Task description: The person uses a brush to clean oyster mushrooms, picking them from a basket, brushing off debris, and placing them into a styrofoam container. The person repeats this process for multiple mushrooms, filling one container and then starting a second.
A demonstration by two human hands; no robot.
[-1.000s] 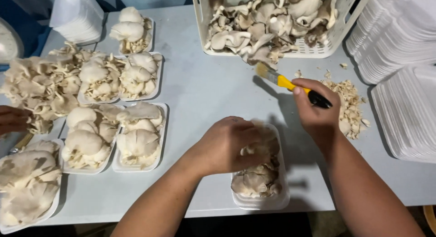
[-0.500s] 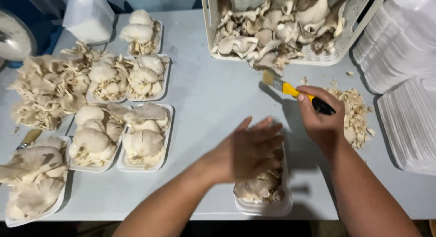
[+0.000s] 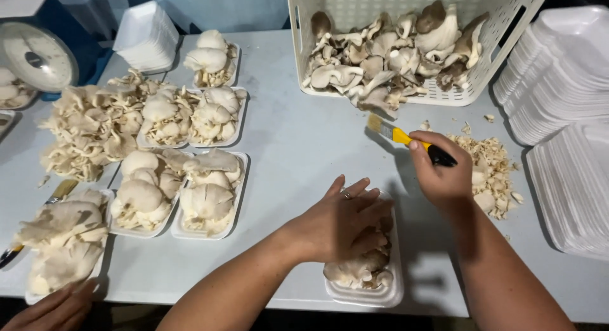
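Many mushroom trays [image 3: 209,201] crowd the grey table [image 3: 298,134].

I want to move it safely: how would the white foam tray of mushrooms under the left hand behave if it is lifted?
The foam tray looks thin, so probably light and bendable. Its mushrooms are heaped above the rim under the left hand, so they may slide off if tilted. They look fragile.
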